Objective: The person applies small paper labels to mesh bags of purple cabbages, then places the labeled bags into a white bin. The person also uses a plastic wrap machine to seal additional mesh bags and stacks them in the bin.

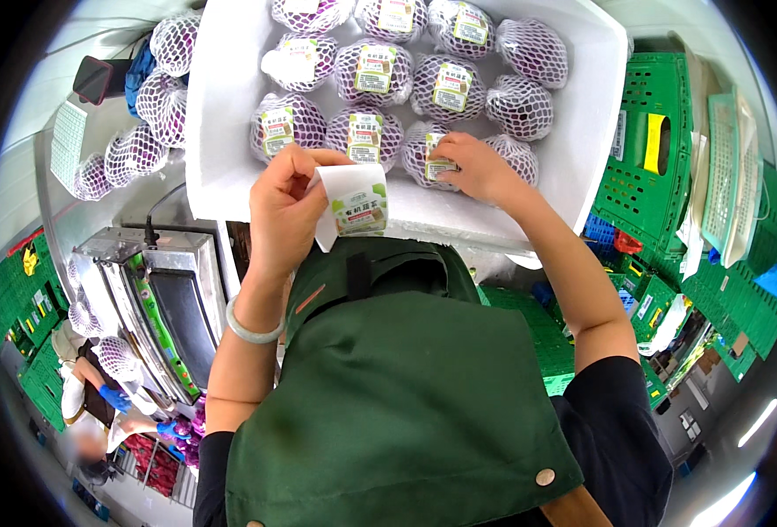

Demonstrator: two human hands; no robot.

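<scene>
The strip of labels (359, 209) hangs just above the middle of my view, towards 11 o'clock. Its backing is white and bent over, blank along the upper part; the face below carries leaf-green corners, dark print and a small red bar. My left grip (285, 206) is clamped on its left edge, thumb against fingers.

Towards 12 o'clock, a purple round in white net (413, 156) bulges glossy through the mesh, a similar label on its face. My right grip (480, 169) rests its fingertips on that label; I cannot tell whether they pinch it.

The round sits in the near row of a white foam box (472, 212) at 12 o'clock, beside more netted purple rounds (372, 72), most of them labelled, the right-hand column showing plain netting.

Further out, green crates (639, 189) stand at 2 o'clock, a metal machine (177, 307) with a dark panel at 9, and a co-worker in blue gloves (114, 399) at 8. My green apron (397, 378) fills 6 o'clock.
</scene>
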